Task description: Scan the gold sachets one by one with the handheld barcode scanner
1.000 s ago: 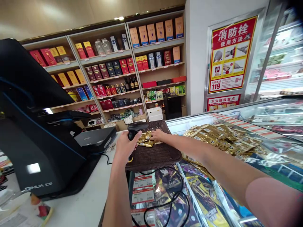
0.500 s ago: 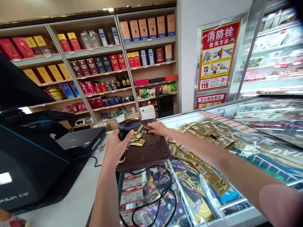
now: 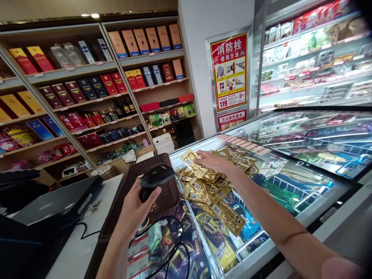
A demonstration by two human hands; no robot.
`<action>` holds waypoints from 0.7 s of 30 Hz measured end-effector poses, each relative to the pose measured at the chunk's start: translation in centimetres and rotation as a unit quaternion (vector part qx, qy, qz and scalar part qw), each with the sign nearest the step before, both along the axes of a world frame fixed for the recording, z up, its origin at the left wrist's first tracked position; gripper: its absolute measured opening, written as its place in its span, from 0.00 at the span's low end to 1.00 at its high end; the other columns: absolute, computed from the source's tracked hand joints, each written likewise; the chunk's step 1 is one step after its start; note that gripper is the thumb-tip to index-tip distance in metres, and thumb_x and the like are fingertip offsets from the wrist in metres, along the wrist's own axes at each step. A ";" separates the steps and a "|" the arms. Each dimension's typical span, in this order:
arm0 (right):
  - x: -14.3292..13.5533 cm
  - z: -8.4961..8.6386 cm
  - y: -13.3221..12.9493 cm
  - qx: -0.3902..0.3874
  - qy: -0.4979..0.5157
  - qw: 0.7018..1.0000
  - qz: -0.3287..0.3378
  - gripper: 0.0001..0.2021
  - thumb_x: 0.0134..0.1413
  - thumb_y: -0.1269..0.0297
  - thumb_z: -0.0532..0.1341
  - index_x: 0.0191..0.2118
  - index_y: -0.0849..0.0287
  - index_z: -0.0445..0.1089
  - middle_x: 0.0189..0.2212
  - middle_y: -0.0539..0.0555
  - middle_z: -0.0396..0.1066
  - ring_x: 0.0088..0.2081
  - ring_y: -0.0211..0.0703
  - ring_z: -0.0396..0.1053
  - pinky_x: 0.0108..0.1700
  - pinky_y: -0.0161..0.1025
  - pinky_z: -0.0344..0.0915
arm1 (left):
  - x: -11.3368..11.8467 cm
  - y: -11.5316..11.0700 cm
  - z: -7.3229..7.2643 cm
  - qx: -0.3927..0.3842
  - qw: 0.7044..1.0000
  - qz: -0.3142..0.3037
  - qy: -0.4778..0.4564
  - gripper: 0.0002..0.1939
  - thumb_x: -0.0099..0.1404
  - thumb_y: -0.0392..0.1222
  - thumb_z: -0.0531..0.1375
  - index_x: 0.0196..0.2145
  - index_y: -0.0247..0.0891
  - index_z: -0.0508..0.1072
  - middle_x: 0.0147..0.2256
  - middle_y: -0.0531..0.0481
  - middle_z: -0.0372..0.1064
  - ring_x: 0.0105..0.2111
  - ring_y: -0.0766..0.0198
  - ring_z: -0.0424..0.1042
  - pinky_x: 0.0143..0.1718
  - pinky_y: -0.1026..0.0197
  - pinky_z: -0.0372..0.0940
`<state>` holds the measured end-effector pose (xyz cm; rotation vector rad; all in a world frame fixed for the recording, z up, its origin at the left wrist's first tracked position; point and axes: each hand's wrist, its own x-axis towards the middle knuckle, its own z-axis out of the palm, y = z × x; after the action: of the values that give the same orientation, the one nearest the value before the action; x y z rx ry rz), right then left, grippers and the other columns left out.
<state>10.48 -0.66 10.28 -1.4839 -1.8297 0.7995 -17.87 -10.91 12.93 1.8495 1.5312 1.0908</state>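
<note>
My left hand (image 3: 139, 207) is wrapped round the handle of a black barcode scanner (image 3: 157, 176), its head pointing right. Beneath the scanner is a brown wicker basket (image 3: 168, 195), partly covered by my hand and forearm. My right hand (image 3: 207, 159) is at the far side of a heap of gold foil packets (image 3: 200, 188) on the glass top of the freezer. Its fingers are closed on a gold packet (image 3: 190, 158) at the heap's edge. Whether more than one packet is in its grip is hard to make out.
A black cable (image 3: 183, 248) loops over the freezer glass (image 3: 276, 209) near price labels (image 3: 138, 250). At left, a dark checkout machine (image 3: 23, 240) stands on a white counter (image 3: 69, 244). Shelves of boxed goods (image 3: 145, 38) line the back wall, left of a fire-hydrant poster (image 3: 229, 71).
My right hand has moved from over the basket to the packet heap on the right. The scanner has turned, its head now to the right. The view has swung right.
</note>
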 end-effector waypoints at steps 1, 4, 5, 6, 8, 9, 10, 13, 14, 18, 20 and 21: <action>0.2 0.1 0.0 -0.026 0.011 1.000 0.012 0.28 0.62 0.51 0.55 0.63 0.59 0.60 0.52 0.63 0.70 0.44 0.47 0.71 0.40 0.37 0.66 | 0.2 -0.1 0.0 -0.001 1.000 0.001 0.005 0.22 0.56 0.61 0.64 0.35 0.38 0.71 0.24 0.53 0.65 0.22 0.63 0.69 0.22 0.63 0.64; 0.5 0.0 0.1 -0.053 0.036 0.997 0.033 0.30 0.62 0.52 0.55 0.66 0.60 0.55 0.63 0.66 0.59 0.56 0.53 0.65 0.46 0.39 0.66 | 0.4 -0.1 -0.1 -0.005 1.000 0.019 0.021 0.23 0.56 0.63 0.63 0.34 0.38 0.71 0.23 0.53 0.65 0.22 0.62 0.69 0.21 0.63 0.63; 0.6 -0.2 0.2 -0.048 0.037 0.997 0.036 0.31 0.62 0.52 0.56 0.66 0.60 0.55 0.65 0.66 0.57 0.59 0.54 0.63 0.48 0.40 0.65 | 0.4 -0.1 -0.1 -0.008 0.999 0.027 0.026 0.24 0.55 0.63 0.63 0.33 0.38 0.71 0.23 0.53 0.66 0.22 0.62 0.69 0.21 0.63 0.63; 0.7 -0.4 0.4 -0.044 0.037 0.998 0.040 0.31 0.62 0.52 0.56 0.66 0.60 0.55 0.66 0.66 0.56 0.61 0.55 0.61 0.50 0.40 0.64 | 0.4 -0.1 -0.1 -0.010 0.999 0.035 0.031 0.24 0.54 0.64 0.63 0.33 0.38 0.71 0.23 0.52 0.66 0.21 0.61 0.69 0.20 0.63 0.62; 0.8 -0.7 0.6 -0.041 0.035 0.998 0.045 0.30 0.62 0.50 0.56 0.66 0.58 0.56 0.66 0.64 0.56 0.61 0.55 0.61 0.51 0.41 0.64 | 0.4 0.0 -0.2 -0.015 0.998 0.046 0.039 0.25 0.53 0.66 0.62 0.32 0.39 0.70 0.22 0.52 0.66 0.21 0.60 0.69 0.19 0.62 0.62; 0.8 -0.8 0.6 -0.039 0.034 0.998 0.046 0.30 0.62 0.50 0.56 0.66 0.58 0.56 0.65 0.64 0.57 0.61 0.55 0.61 0.51 0.41 0.64 | 0.4 0.0 -0.2 -0.018 0.998 0.047 0.043 0.26 0.53 0.66 0.62 0.31 0.39 0.70 0.22 0.52 0.66 0.21 0.60 0.69 0.19 0.62 0.62; 0.8 -0.8 0.6 -0.037 0.031 0.998 0.045 0.30 0.62 0.49 0.55 0.65 0.57 0.57 0.65 0.63 0.57 0.61 0.54 0.62 0.51 0.41 0.64 | 0.4 0.1 -0.2 -0.019 0.998 0.044 0.046 0.26 0.53 0.66 0.62 0.31 0.39 0.69 0.22 0.52 0.66 0.21 0.60 0.69 0.19 0.62 0.62; 0.8 -0.6 0.4 -0.030 0.016 0.999 0.040 0.29 0.62 0.50 0.56 0.65 0.56 0.58 0.65 0.62 0.57 0.61 0.54 0.62 0.53 0.41 0.63 | 0.3 0.1 -0.2 -0.017 0.998 0.024 0.049 0.25 0.55 0.65 0.62 0.32 0.39 0.69 0.22 0.52 0.66 0.21 0.60 0.69 0.21 0.61 0.64; 0.7 -0.4 0.3 -0.028 0.012 0.999 0.039 0.28 0.62 0.51 0.56 0.65 0.57 0.58 0.65 0.62 0.57 0.61 0.53 0.61 0.54 0.40 0.63 | 0.3 0.1 -0.2 -0.014 0.999 0.016 0.046 0.24 0.55 0.65 0.62 0.32 0.39 0.69 0.22 0.53 0.66 0.21 0.61 0.69 0.22 0.61 0.64; 0.6 0.0 0.0 -0.034 0.010 0.999 0.037 0.29 0.63 0.54 0.55 0.65 0.60 0.57 0.65 0.63 0.57 0.62 0.53 0.61 0.55 0.40 0.62 | 0.3 0.1 -0.2 -0.003 0.999 0.003 0.042 0.22 0.57 0.62 0.63 0.32 0.39 0.69 0.22 0.52 0.66 0.22 0.62 0.68 0.22 0.62 0.64; 0.6 -0.2 0.1 -0.031 0.012 0.999 0.036 0.29 0.63 0.54 0.56 0.65 0.60 0.57 0.64 0.63 0.59 0.60 0.54 0.62 0.53 0.40 0.63 | 0.4 0.0 -0.2 -0.001 0.999 0.008 0.041 0.23 0.56 0.63 0.63 0.31 0.39 0.69 0.22 0.52 0.66 0.21 0.62 0.68 0.21 0.63 0.63; 0.7 -0.2 0.2 -0.027 0.012 0.999 0.035 0.28 0.63 0.54 0.56 0.65 0.59 0.58 0.63 0.63 0.60 0.59 0.54 0.63 0.52 0.41 0.63 | 0.5 0.0 -0.2 0.002 0.999 0.013 0.039 0.23 0.56 0.63 0.63 0.31 0.38 0.69 0.22 0.52 0.66 0.21 0.62 0.68 0.21 0.63 0.62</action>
<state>11.15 -0.46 10.03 -1.4453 -1.8641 0.9026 -17.42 -10.93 12.73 1.9001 1.6027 1.0464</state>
